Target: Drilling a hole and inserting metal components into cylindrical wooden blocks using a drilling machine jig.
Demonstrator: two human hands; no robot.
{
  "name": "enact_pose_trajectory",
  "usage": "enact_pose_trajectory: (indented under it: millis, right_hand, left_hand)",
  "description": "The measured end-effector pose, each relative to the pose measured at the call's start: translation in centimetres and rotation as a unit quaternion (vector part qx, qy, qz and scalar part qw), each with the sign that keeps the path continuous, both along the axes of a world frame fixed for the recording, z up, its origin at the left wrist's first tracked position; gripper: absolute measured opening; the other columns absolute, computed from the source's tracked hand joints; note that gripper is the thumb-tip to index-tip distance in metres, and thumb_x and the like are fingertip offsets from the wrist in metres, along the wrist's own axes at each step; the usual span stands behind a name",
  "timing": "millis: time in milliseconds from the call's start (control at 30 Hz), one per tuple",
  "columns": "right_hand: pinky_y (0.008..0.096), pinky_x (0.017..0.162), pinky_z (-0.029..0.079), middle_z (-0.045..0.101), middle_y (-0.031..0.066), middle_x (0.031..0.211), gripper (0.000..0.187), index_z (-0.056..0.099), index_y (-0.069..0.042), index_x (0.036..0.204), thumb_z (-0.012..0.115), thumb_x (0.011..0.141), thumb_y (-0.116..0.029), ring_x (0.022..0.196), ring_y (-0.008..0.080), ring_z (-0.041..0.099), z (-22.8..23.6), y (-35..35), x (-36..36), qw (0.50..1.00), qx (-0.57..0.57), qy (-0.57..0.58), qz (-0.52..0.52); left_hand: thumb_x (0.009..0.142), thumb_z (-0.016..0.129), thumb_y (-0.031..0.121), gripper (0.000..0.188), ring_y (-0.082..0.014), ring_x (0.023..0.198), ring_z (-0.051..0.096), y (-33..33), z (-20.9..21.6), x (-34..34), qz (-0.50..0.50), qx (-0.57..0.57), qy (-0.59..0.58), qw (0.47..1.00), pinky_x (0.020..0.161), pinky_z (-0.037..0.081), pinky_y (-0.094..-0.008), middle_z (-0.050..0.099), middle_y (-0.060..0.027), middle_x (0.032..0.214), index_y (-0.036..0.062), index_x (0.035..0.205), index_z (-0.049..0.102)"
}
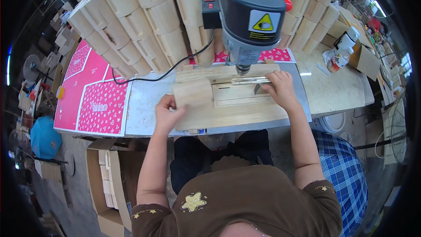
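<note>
My left hand [168,115] grips the left edge of a pale wooden block [193,92], which is smeared by motion over the left part of a wooden jig [237,113]. My right hand [281,88] is closed around the right end of a narrow metal bar [247,80] at the back of the jig's recess. A small dark lever [257,89] sits beside its fingers. Just behind the bar, the chuck [242,68] of a dark grey bench drill press [250,13] points down. No drill bit can be made out.
Tall stacks of grooved wooden blocks [144,22] stand behind the jig on both sides of the drill. A black cable [166,73] crosses the table at left. Bottles [340,57] stand at right. A cardboard box [116,171] holding blocks is below left, a blue plaid cover [344,171] below right.
</note>
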State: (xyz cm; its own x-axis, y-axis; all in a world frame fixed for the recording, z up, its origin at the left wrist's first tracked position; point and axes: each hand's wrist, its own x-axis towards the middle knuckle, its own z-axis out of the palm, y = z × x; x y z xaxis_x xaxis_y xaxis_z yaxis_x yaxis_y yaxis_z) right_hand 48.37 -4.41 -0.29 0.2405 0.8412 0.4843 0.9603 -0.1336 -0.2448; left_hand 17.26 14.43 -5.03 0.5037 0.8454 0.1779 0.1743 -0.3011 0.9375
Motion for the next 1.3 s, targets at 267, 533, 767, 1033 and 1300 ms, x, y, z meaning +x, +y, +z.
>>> enact_pose_trajectory:
  millis: [267,533,767,1033,1300]
  right_hand:
    - [0.0370,0.082,0.036,0.055,0.0053,0.082,0.026,0.059,-0.008,0.089,0.070,0.069,-0.020,0.083,0.0250,0.051,-0.2,0.4,-2.4,0.999,0.011,0.009,0.046]
    - [0.0380,0.083,0.036,0.055,0.0053,0.083,0.026,0.060,-0.009,0.090,0.070,0.068,-0.020,0.085,0.0251,0.051,0.3,0.0,-3.1,0.998,0.006,0.011,0.053]
    - [0.0387,0.085,0.036,0.053,0.0077,0.093,0.047,0.060,-0.016,0.106,0.075,0.061,-0.015,0.093,0.0275,0.047,-0.4,-2.0,-3.3,0.997,0.042,-0.023,-0.056]
    - [0.0393,0.083,0.041,0.052,0.0112,0.103,0.062,0.058,-0.017,0.113,0.080,0.054,-0.010,0.097,0.0308,0.046,-2.5,-0.1,-1.5,0.990,0.062,0.067,-0.108]
    - [0.0392,0.088,0.040,0.053,0.0118,0.109,0.058,0.056,-0.011,0.115,0.077,0.061,-0.012,0.103,0.0312,0.047,-2.3,1.8,-3.0,0.992,0.091,0.058,-0.062]
  left_hand:
    - [0.074,0.072,0.030,0.039,-0.0091,0.044,0.046,-2.1,4.9,0.1,0.053,-0.378,-0.090,0.920,0.043,0.036,-0.0228,0.059,-0.0071,0.065,-0.0059,0.078,0.059]
    - [0.075,0.071,0.038,0.044,-0.0094,0.046,0.046,-3.7,2.9,5.4,-0.065,-0.347,0.001,0.936,0.044,0.035,-0.0222,0.054,-0.0043,0.061,-0.0038,0.075,0.058]
    - [0.077,0.070,0.035,0.050,-0.0170,0.075,0.058,-5.1,1.4,7.3,-0.115,-0.223,-0.080,0.965,0.070,0.046,-0.0237,0.060,-0.0089,0.085,-0.0061,0.103,0.056]
    - [0.061,0.077,0.032,0.068,-0.0269,0.104,0.048,-6.4,-1.0,8.1,-0.073,0.286,0.194,0.936,0.090,0.030,-0.0408,0.057,-0.0080,0.103,0.0063,0.119,0.053]
    - [0.056,0.079,0.025,0.055,-0.0240,0.089,0.052,-2.7,-3.6,8.0,-0.072,0.233,0.063,0.968,0.085,0.033,-0.0383,0.059,-0.0049,0.086,0.0091,0.106,0.062]
